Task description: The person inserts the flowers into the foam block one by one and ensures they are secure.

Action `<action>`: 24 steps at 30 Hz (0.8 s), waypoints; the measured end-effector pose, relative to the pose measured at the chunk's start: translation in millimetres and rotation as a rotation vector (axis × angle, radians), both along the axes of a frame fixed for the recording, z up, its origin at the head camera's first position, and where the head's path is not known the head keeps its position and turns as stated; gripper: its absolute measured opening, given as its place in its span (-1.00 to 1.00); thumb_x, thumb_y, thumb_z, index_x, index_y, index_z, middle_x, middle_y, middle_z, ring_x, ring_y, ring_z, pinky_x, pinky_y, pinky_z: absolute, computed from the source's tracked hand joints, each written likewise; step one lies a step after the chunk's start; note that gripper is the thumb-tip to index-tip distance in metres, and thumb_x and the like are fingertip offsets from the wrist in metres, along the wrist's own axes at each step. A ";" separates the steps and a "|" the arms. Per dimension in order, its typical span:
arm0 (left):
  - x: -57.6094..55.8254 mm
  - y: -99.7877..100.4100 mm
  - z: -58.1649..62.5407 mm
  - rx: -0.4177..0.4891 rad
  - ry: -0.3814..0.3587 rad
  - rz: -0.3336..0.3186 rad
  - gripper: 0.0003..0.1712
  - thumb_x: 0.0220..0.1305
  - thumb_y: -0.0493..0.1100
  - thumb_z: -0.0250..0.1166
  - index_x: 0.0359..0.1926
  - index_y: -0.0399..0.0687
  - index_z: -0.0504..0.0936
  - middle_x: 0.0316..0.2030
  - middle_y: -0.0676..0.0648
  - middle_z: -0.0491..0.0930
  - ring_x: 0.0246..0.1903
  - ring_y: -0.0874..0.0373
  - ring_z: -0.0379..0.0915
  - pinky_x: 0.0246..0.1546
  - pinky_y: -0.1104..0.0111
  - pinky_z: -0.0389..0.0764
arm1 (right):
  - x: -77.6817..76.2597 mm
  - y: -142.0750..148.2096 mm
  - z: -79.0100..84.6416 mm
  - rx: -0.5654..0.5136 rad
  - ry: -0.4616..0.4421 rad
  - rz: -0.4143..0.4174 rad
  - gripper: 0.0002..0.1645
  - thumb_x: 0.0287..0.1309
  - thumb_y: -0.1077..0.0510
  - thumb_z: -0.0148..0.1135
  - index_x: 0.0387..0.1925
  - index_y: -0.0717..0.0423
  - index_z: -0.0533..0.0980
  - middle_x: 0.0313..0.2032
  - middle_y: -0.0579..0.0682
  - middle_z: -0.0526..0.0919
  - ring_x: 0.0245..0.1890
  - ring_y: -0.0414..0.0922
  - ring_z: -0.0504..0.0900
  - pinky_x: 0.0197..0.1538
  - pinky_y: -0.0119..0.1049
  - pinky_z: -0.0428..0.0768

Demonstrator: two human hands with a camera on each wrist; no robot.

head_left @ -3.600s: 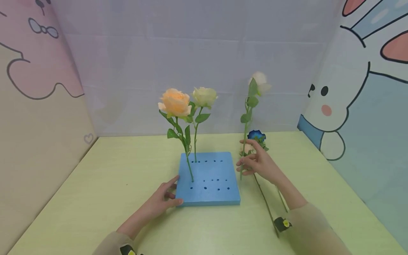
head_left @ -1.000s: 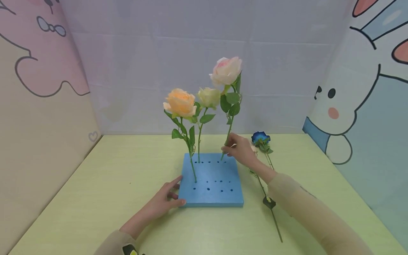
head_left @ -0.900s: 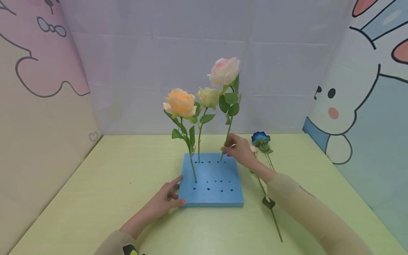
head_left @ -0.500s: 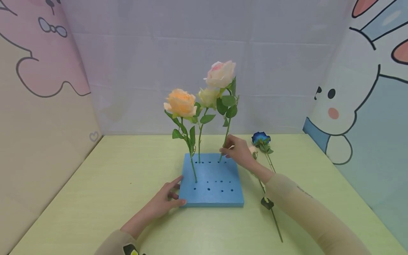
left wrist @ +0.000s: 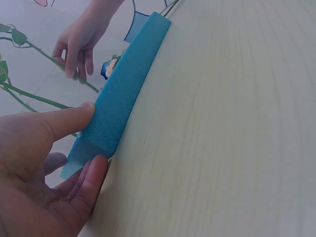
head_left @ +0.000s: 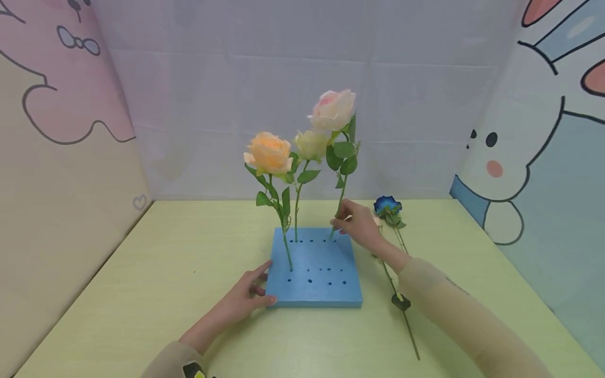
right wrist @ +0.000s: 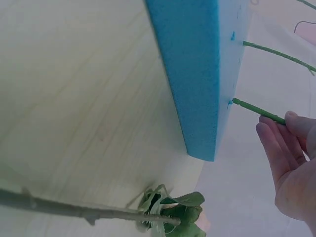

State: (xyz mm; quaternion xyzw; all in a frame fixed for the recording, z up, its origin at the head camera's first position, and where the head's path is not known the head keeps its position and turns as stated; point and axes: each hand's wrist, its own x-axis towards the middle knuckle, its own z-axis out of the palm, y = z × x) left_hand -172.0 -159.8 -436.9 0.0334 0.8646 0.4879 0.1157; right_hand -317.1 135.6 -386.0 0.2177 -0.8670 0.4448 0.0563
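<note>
My right hand pinches the stem of a pale pink rose between thumb and fingers. The stem's lower end is at a hole near the back right of the blue foam board; whether it has entered cannot be told. In the right wrist view the stem slants to the board's face. My left hand grips the board's front left corner, fingers along its side and thumb at the front. A peach rose and a pale cream-green rose stand in holes on the left.
Right of the board a blue rose lies on the table, beside another flower partly hidden by my right arm. A long stem reaches toward the front. Cartoon-printed cloth surrounds the table.
My right hand has brought the pink rose leftward from beside the board to its back right holes. In the last half second it shifts slightly right. My left hand keeps its grip on the corner.
</note>
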 end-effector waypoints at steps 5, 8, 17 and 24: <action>1.1 -1.4 -0.5 0.000 0.010 -0.004 0.01 0.12 -0.10 0.49 0.53 0.12 0.15 0.27 -0.22 0.38 -0.11 0.13 0.50 -0.15 0.30 0.48 | 2.1 5.5 1.5 0.005 0.003 0.000 -0.82 0.20 0.24 0.33 -0.35 0.16 0.44 -0.31 0.16 0.73 -0.32 0.05 0.79 -0.34 -0.27 0.71; 1.4 -2.0 -0.7 -0.001 0.011 -0.012 0.01 0.13 -0.10 0.48 0.53 0.10 0.14 0.28 -0.23 0.38 -0.11 0.13 0.50 -0.16 0.31 0.48 | 2.9 7.2 0.9 0.004 -0.001 0.008 -0.82 0.20 0.24 0.33 -0.35 0.17 0.45 -0.31 0.17 0.73 -0.32 0.06 0.79 -0.34 -0.26 0.71; 1.8 -1.4 -1.2 -0.005 0.011 -0.004 0.01 0.12 -0.08 0.49 0.53 0.13 0.15 0.27 -0.21 0.38 -0.09 0.14 0.50 -0.15 0.29 0.48 | 3.5 9.8 -0.1 0.013 -0.010 0.014 -0.83 0.21 0.26 0.32 -0.35 0.18 0.45 -0.31 0.18 0.72 -0.32 0.04 0.78 -0.31 -0.19 0.72; 1.5 -1.2 0.2 -0.010 0.016 -0.010 0.01 0.11 -0.08 0.49 0.52 0.11 0.16 0.27 -0.20 0.39 -0.10 0.14 0.50 -0.13 0.28 0.47 | 4.3 9.6 0.8 0.025 -0.009 0.001 -0.83 0.20 0.25 0.33 -0.35 0.16 0.45 -0.31 0.16 0.72 -0.33 0.02 0.78 -0.30 -0.17 0.72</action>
